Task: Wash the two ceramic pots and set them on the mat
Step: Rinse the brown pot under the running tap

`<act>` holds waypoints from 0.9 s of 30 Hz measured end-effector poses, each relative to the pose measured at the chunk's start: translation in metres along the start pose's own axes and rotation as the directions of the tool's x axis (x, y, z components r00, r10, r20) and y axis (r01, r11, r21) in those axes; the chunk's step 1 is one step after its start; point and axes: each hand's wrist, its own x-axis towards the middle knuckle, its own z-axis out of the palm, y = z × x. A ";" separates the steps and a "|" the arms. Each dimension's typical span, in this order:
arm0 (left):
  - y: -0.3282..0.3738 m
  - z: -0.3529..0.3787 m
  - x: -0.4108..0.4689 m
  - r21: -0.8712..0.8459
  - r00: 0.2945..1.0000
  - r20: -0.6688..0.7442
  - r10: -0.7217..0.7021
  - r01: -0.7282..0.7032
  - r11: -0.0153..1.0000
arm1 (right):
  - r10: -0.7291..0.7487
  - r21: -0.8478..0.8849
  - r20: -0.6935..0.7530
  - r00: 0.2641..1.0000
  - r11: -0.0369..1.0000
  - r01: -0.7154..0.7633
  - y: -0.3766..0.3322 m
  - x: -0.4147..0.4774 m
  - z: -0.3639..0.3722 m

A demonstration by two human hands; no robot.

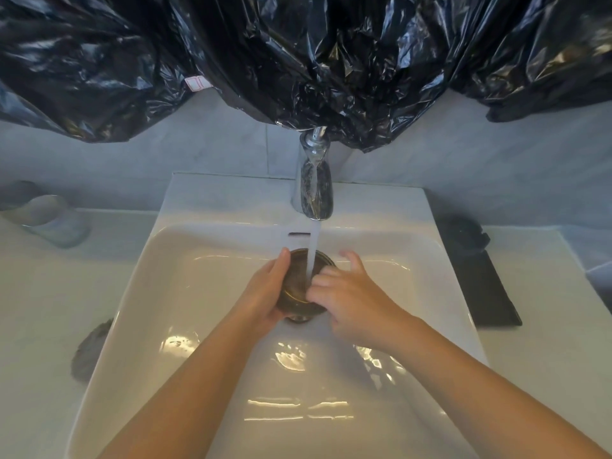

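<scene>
The left hand (265,293) wraps the pot (299,283) over the sink (185,260), under the tap (314,190) stream; the right hand (344,293) has fingers spread loosely, rubbing inside the rim, gripping nothing. Risk: wet ceramic could slip from the single hold and strike the basin. The mat (483,279) lies right. The dark shape at the left rim is blurred, possibly the second pot.
</scene>
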 end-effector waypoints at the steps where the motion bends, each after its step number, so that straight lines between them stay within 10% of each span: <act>1: 0.001 0.001 0.001 0.026 1.000 0.014 0.011 -0.011 1.000 | -0.006 0.005 0.049 0.999 1.000 0.005 -0.003 0.003 -0.003; 27: 0.006 -0.013 0.018 0.082 0.994 0.076 -0.084 0.077 0.994 | 0.011 0.031 0.071 0.997 0.999 -0.013 -0.003 0.001 -0.005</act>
